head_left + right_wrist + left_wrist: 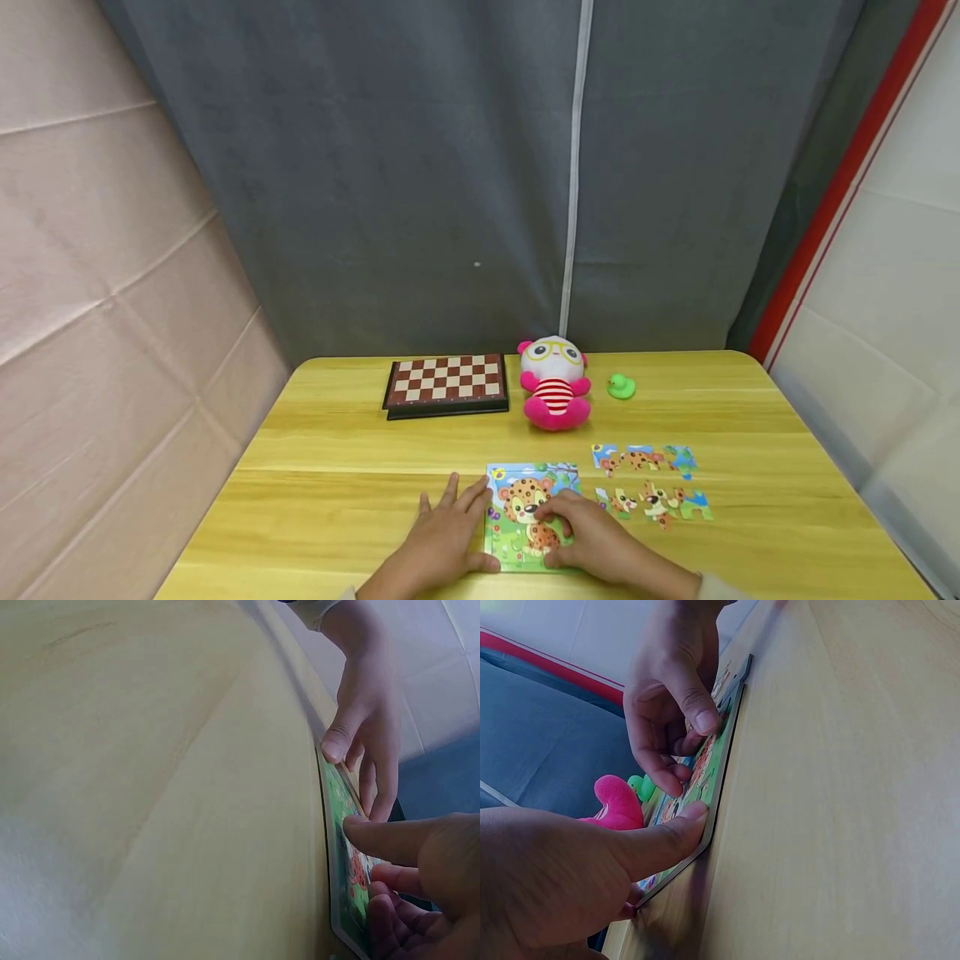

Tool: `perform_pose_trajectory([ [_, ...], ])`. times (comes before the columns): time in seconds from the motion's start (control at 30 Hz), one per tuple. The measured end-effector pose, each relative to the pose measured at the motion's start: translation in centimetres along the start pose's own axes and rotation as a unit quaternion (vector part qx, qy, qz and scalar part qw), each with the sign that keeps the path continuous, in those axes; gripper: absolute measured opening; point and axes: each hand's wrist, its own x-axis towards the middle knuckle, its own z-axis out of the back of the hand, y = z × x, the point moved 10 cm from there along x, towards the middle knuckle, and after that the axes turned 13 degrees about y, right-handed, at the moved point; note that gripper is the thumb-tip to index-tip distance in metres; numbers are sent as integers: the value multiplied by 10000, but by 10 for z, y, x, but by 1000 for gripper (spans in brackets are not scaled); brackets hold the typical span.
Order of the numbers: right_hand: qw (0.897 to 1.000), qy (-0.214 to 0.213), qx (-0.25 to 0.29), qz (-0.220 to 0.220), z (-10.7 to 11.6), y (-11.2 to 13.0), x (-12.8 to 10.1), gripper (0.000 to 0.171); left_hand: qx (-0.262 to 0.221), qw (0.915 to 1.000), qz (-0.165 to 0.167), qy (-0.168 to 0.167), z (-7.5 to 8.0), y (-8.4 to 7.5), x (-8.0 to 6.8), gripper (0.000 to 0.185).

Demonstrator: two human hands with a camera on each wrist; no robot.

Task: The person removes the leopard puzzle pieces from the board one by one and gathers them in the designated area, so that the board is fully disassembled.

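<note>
A jigsaw puzzle board (pixel 519 546) with a cartoon leopard picture lies flat near the table's front. My left hand (pixel 444 533) rests along its left side, fingers spread and straight at the edge. In the left wrist view the left thumb (pixel 664 838) lies on the board's near corner. Over the lower right part of the picture is my right hand (pixel 596 540), its fingers bent and touching the surface. The right thumb (pixel 382 836) presses on the board in the right wrist view. Between these fingers no loose piece shows.
Loose puzzle pieces lie in two rows right of the board, an upper row (pixel 641 458) and a lower row (pixel 654 502). Farther back are a chessboard (pixel 450 383), a pink plush panda (pixel 555 392) and a green rubber duck (pixel 621 387). A grey curtain (pixel 420 183) hangs behind the table.
</note>
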Motion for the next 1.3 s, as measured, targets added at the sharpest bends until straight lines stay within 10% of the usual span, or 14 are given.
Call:
perform_pose_trajectory([
  [0.47, 9988, 10, -477, -131, -2, 8, 1, 38, -31, 10000, 24, 7, -1, 1, 1, 102],
  [1.3, 9997, 140, 209, 52, -3, 6, 2, 25, 9, 9999, 11, 102, -4, 2, 3, 102],
])
